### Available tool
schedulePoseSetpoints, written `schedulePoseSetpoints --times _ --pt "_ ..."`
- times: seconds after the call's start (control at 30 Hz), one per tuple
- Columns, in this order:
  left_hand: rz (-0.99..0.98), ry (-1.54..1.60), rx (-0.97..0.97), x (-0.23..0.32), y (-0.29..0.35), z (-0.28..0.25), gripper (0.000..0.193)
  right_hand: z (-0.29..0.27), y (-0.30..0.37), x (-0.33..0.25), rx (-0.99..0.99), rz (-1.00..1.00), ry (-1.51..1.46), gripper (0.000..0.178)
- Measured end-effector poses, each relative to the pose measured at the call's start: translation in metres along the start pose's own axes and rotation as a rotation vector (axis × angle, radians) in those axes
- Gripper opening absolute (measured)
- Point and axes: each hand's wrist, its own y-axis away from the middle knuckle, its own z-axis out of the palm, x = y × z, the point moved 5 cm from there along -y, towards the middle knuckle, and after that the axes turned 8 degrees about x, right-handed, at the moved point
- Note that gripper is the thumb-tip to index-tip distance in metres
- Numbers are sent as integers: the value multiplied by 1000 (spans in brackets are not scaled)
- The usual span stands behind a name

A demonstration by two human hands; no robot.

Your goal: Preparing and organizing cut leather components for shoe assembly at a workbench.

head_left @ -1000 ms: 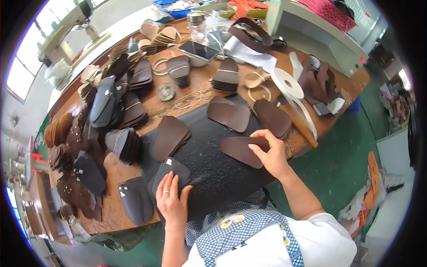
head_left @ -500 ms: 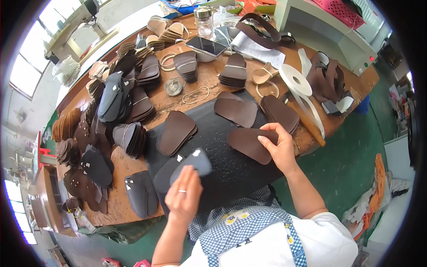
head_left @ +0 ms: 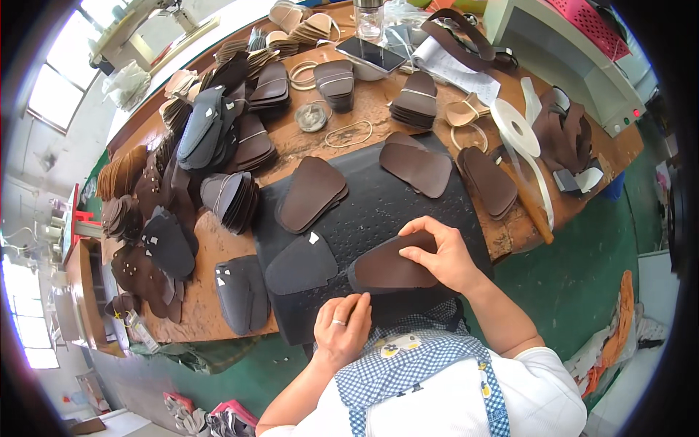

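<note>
A brown leather piece (head_left: pixel 389 266) with rounded ends is in my right hand (head_left: pixel 444 258), pinched between thumb and fingers at its right end. It lies over a dark grey piece (head_left: pixel 354 277), whose border shows along the left and lower edges. My left hand (head_left: pixel 345 328) is closed at the lower left edge of that grey piece, fingertips on the edge; the thumb is mostly hidden. Just left, another dark grey piece (head_left: pixel 300 266) with a white tag lies flat on the black mat (head_left: pixel 357 211). Brown pieces (head_left: pixel 313 193) rest on the mat above it.
More brown pieces (head_left: pixel 416 166) lie on the mat's far side, and a brown stack (head_left: pixel 489 182) sits at its right edge. Grey pieces (head_left: pixel 242 295) lie left. Banded stacks crowd the table's left. A white tape roll (head_left: pixel 515 127) and wooden stick (head_left: pixel 535 207) are right.
My left hand has moved right and down, bringing the grey piece from the mat's left to under the brown one. My right hand keeps the brown piece, now lower. The whole view has shifted.
</note>
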Motion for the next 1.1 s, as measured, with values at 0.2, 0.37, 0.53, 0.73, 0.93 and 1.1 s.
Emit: schedulePoseSetpoints --times 0.2,0.37,0.53,0.73,0.93,1.1 --pt "-41 -62 -63 -8 14 0 37 13 -1 5 -48 -12 71 22" --pt "-57 -54 -62 -10 16 1 36 14 0 4 -54 2 97 22" --pt "-16 -91 -181 -8 12 4 35 13 -1 6 -35 -132 149 26" --pt "-20 -75 -193 -8 9 6 35 -10 -7 4 -23 42 241 37" --pt "-4 -42 -110 -7 -1 6 27 -5 -5 -3 -27 -183 474 39" --pt "-183 3 -154 -13 -33 12 28 14 13 -27 57 -630 876 58"
